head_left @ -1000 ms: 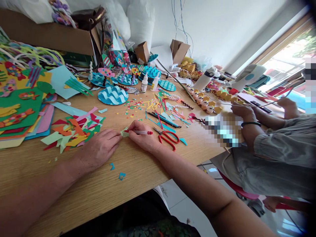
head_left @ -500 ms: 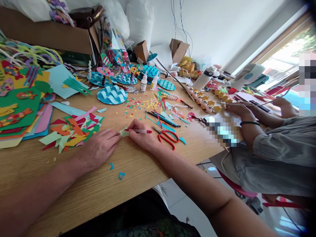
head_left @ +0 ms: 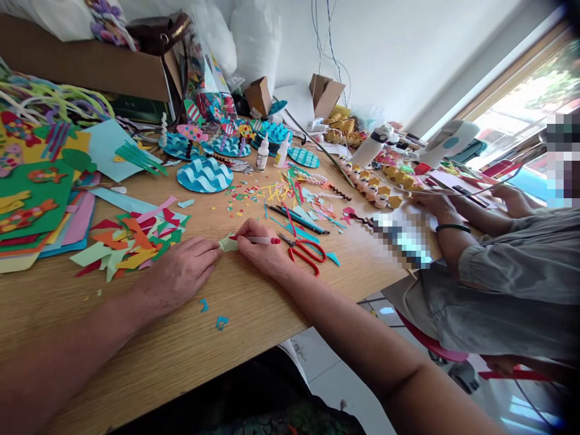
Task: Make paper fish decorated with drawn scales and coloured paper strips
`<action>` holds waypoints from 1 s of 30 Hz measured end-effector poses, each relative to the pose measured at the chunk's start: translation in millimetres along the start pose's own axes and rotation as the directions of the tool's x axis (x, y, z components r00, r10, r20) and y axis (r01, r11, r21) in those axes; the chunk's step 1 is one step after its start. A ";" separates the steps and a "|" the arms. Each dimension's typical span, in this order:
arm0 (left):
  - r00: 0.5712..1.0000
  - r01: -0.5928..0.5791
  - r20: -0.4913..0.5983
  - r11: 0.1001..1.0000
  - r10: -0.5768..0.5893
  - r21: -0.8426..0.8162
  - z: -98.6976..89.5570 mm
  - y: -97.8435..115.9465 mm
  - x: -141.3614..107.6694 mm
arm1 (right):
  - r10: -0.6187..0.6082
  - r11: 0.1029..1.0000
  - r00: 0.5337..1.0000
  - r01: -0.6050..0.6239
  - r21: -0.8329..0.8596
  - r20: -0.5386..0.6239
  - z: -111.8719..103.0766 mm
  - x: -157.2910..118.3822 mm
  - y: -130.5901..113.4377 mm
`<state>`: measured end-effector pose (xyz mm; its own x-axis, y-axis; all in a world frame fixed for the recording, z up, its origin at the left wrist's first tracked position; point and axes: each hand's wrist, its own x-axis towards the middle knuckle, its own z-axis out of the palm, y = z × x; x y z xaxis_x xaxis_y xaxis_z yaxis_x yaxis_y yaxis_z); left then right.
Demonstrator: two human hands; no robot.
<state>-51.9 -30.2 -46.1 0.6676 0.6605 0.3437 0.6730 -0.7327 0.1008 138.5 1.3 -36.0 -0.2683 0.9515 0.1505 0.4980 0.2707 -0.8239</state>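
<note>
My right hand point(head_left: 265, 251) is closed around a pen point(head_left: 263, 240) with a clear barrel and a red end. Its tip is at a small pale green piece of paper point(head_left: 226, 243), which bears dark marks too small to read. My left hand point(head_left: 183, 272) lies flat on the table with fingers stretched, the fingertips touching the paper's left edge. Just right of my right hand lie red-handled scissors point(head_left: 312, 249), blades spread a little. Two blue paper scraps point(head_left: 222, 322) rest nearer to me. A heap of coloured paper cuttings point(head_left: 131, 241) is beyond my left hand.
Stacked coloured sheets point(head_left: 77, 220) lie at left. Blue wave-patterned discs point(head_left: 205, 176) and glue bottles point(head_left: 261, 154) stand farther back, with paper bits strewn before them. On the right, a co-worker's arm point(head_left: 453, 229) rests on the table near a row of yellow figures point(head_left: 369, 185).
The view has shifted very slightly. Both hands, the pen and the green paper keep practically the same places; the co-worker's arms have hardly moved.
</note>
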 end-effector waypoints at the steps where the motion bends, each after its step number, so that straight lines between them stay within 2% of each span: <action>1: 1.000 0.005 0.003 1.000 -0.005 -0.002 -0.4 0.3 0.1 | -0.004 1.000 1.000 0.004 -0.002 0.001 -0.1 -0.2 -0.2; 8: 0.999 0.050 0.013 0.998 -0.050 -0.024 -2.2 1.2 1.2 | 0.014 0.999 1.000 -0.013 -0.038 0.025 -1.0 -1.0 -3.7; 30: 1.000 -0.005 -0.016 1.000 0.005 -0.001 0.7 -1.0 0.7 | 0.003 1.000 1.000 -0.003 -0.028 -0.017 2.4 3.2 3.8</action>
<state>-51.8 -28.9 -46.7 0.6657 0.6543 0.3588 0.6696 -0.7360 0.0999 137.5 5.0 -40.0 -0.2529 0.9546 0.1572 0.5218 0.2714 -0.8087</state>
